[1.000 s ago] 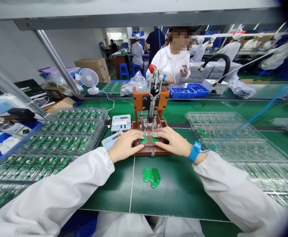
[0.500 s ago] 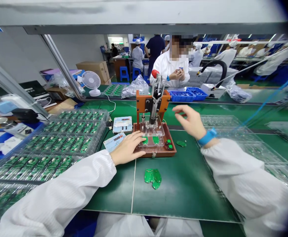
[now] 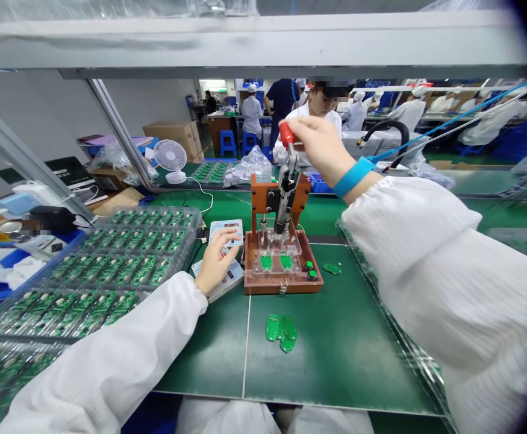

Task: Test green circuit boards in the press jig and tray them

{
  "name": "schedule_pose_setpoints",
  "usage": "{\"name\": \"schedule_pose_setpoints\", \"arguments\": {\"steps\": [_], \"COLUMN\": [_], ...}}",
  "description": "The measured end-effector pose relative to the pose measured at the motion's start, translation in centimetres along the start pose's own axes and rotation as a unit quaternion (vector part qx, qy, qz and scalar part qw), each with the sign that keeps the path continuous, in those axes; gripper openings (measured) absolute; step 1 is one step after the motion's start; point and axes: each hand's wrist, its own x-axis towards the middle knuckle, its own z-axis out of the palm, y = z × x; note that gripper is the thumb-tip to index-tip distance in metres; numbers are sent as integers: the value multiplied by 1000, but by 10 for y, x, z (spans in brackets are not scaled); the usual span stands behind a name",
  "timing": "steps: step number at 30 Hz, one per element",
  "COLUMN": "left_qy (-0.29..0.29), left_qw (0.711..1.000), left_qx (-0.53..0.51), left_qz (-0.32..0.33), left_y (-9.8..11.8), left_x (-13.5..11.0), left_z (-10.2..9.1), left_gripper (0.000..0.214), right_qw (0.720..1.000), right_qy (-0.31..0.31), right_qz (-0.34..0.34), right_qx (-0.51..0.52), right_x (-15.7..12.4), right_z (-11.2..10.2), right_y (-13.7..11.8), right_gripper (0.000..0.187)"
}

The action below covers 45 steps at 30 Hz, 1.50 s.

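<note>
A brown test fixture (image 3: 282, 282) with an orange upright stands mid-table. Two green circuit boards (image 3: 276, 261) lie in its clear nest. My right hand (image 3: 320, 146) is raised and closed around the red-tipped press lever (image 3: 286, 134) at the fixture's top. My left hand (image 3: 217, 259) rests with fingers spread on a small white meter (image 3: 225, 231) just left of the fixture. A single green board (image 3: 332, 268) lies on the mat right of the fixture. A few more green boards (image 3: 281, 330) lie in a small pile in front of it.
Clear trays full of green boards (image 3: 109, 265) are stacked at the left, and more clear trays (image 3: 362, 247) lie at the right under my sleeve. A white fan (image 3: 171, 158) stands behind. A person in white (image 3: 317, 105) sits across the green conveyor.
My right hand left the fixture nest, rose and took hold of the red lever. My left hand slid off the nest to the white meter. A single board now lies right of the fixture.
</note>
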Motion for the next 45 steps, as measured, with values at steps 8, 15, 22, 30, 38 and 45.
{"name": "schedule_pose_setpoints", "arguments": {"steps": [8,15,22,30,38,45], "left_qy": [127,107,84,17,-273,-361], "left_qw": [974,974,976,995,930,885], "left_qx": [-152,-161,-153,32,235,279], "left_qz": [-107,-115,-127,-96,-65,-89], "left_y": [-26,-25,-28,-53,-56,-64], "left_x": [11,8,16,29,20,21], "left_z": [-3,2,-7,-38,-38,-29], "left_gripper": [25,20,23,26,98,119], "right_qw": [979,973,980,974,974,977], "right_qy": [108,127,118,131,130,123], "right_qz": [-168,-177,-161,-174,-167,-157], "right_qx": [-27,-71,16,69,81,69], "right_x": [-93,-158,-185,-194,-197,-197], "right_z": [5,22,41,61,63,61], "right_y": [-85,-83,-55,-40,-41,-43], "right_gripper": [33,39,43,63,70,67]}}
